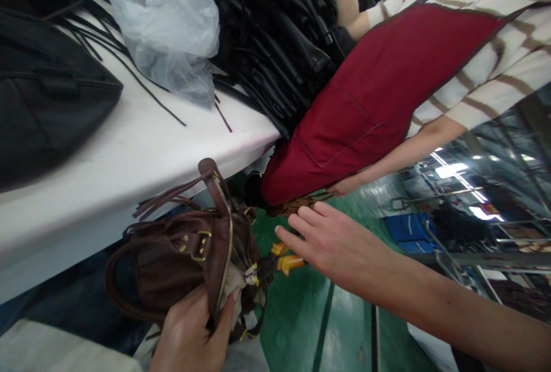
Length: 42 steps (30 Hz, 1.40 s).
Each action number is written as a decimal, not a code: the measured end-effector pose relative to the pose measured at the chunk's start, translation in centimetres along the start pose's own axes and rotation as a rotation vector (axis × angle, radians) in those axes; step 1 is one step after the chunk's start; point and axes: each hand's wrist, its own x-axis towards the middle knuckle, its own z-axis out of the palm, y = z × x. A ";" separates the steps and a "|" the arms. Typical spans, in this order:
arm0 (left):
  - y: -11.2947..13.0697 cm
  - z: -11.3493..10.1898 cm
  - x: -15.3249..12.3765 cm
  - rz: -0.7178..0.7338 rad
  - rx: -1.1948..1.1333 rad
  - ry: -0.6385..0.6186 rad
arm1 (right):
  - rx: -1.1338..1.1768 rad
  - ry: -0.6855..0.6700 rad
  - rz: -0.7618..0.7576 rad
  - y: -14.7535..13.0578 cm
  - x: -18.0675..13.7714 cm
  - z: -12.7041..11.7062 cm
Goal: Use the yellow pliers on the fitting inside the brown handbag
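A brown leather handbag [172, 268] with an open brass zipper, buckles and a rolled handle hangs beside the table edge. My left hand [193, 326] grips its zippered opening, thumb on the light lining and fingers behind the leather. My right hand [321, 240] is curled around the yellow handles of a pair of pliers [288, 263]. Their dark jaws reach the bag's mouth, by the lining; what lies between them is too blurred to tell. Dark tassel strips [161, 200] hang from the bag near the table.
The white table [142, 154] bears a black bag [51, 96], a clear plastic bag [167, 22], loose dark straps and a pile of black leather pieces [275, 45]. A co-worker in a red apron [357, 85] stands close by. Blue bins [411, 231] are beyond, over green floor.
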 end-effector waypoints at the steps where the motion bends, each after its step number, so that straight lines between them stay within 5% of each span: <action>1: 0.0 0.1 0.0 0.015 0.012 -0.010 | -0.002 -0.002 -0.001 -0.1 0.1 -0.1; 13: 0.1 1.2 -0.3 -0.037 0.005 -0.035 | -0.112 0.022 0.016 -1.5 0.2 -1.0; 22: 0.4 0.5 -0.1 -0.062 0.058 -0.020 | -0.137 0.057 0.037 -2.5 0.3 0.5; 32: 0.6 0.8 0.4 -0.029 0.045 0.004 | -0.046 -0.064 0.130 -3.2 -0.9 1.0; 42: 0.6 0.8 0.2 -0.175 0.016 -0.077 | 0.005 -0.076 0.171 -3.7 -1.9 1.7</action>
